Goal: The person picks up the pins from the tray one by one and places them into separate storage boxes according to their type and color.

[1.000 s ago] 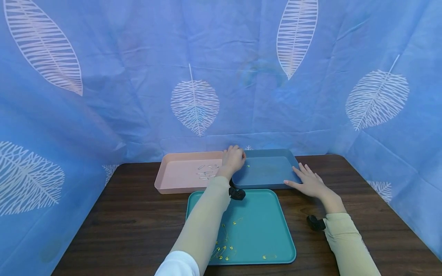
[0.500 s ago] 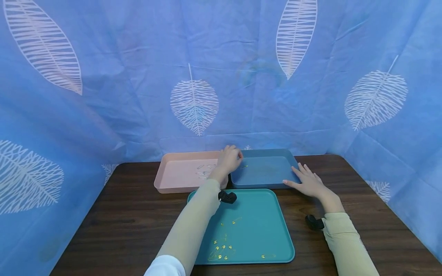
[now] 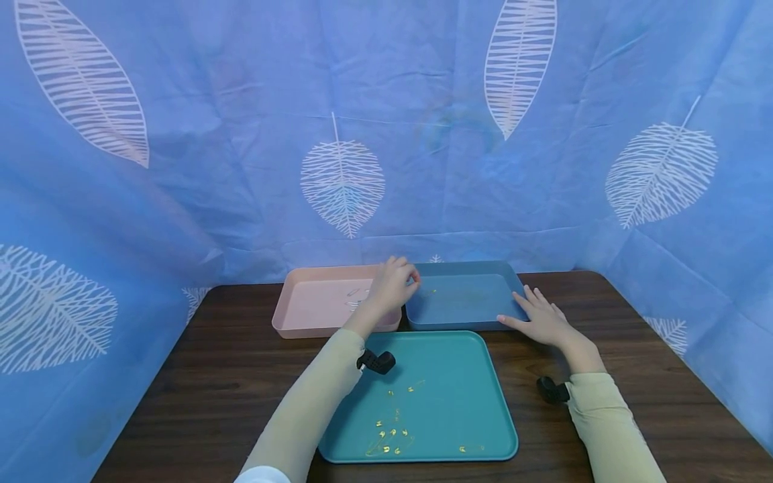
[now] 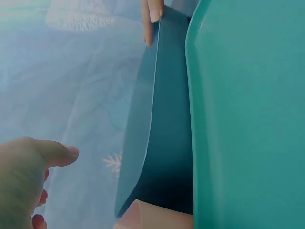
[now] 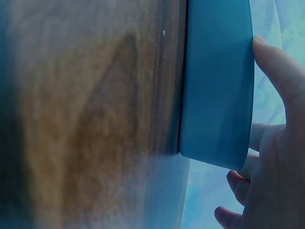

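My left hand is over the inner edges of the pink tray and the blue tray. In the left wrist view its thumb stands apart from loosely bent fingers, with nothing between them. Resting at the blue tray's right front corner is my right hand, fingers spread and thumb against the rim. A small yellow-headed pin lies inside the blue tray. Several thin silver clips lie in the pink one, partly hidden by my left hand.
Nearest me, a flat teal tray carries several safety pins with yellow heads, mostly toward its front left. All three trays stand on a dark wooden table. A blue leaf-patterned cloth hangs behind and at the sides.
My left hand has drawn back to the left, from the blue tray's left edge toward the pink tray, and its forearm has swung left. The right hand has stayed in place.
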